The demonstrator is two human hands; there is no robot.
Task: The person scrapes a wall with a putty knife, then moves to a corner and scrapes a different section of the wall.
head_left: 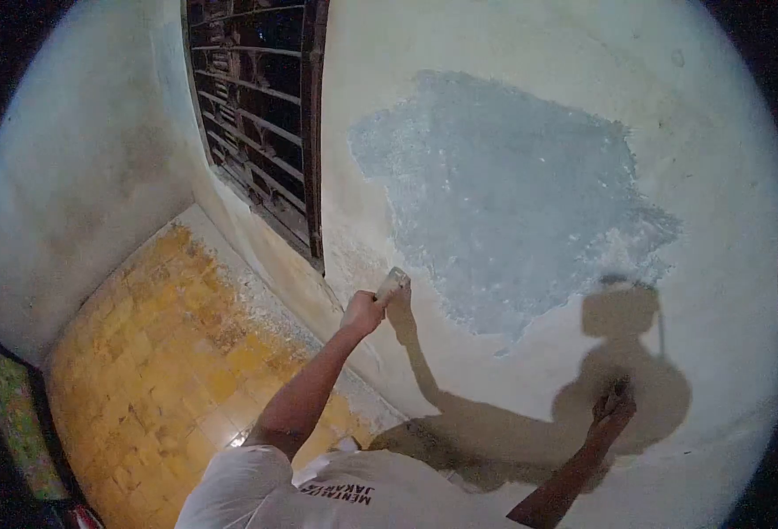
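Note:
My left hand [362, 315] is closed round a flat-bladed scraper [395, 280], its blade up against the pale wall [724, 291] just below and left of a large grey patch [512, 194]. The patch has ragged edges and a few whitish specks. Lower right, my right hand [614, 413] is raised close to the wall, fingers curled, inside the shadow of my head. Something small and dark shows at its fingertips, and I cannot tell what it is.
A barred window [265, 115] with a dark frame is set in the wall at upper left. Below lies a yellow tiled floor [186, 353], with whitish debris along the wall's foot. A second wall [71, 159] meets it at the left. My shadow falls across the wall.

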